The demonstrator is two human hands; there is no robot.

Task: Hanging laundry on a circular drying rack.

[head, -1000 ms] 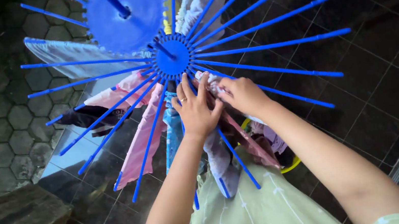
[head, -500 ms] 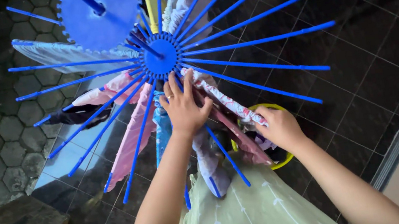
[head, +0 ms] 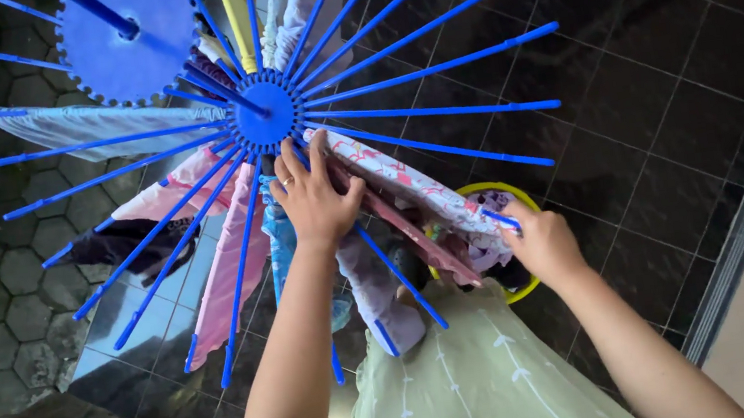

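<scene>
Patterned cloth spread along a spoke of a blue radial drying rack

The left hand (head: 313,198) lies flat, fingers apart, pressing the white-and-pink patterned cloth (head: 407,185) just below the rack's hub (head: 264,115). The right hand (head: 541,239) has its fingers clamped on the cloth's outer end, near a spoke tip, above a yellow-rimmed basket (head: 514,195). Left of the left fingers hang pink garments (head: 225,257).

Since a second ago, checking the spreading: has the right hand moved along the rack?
Yes. The right hand has slid outward from beside the blue hub to the far end of the patterned cloth; the left hand stays near the hub.
</scene>
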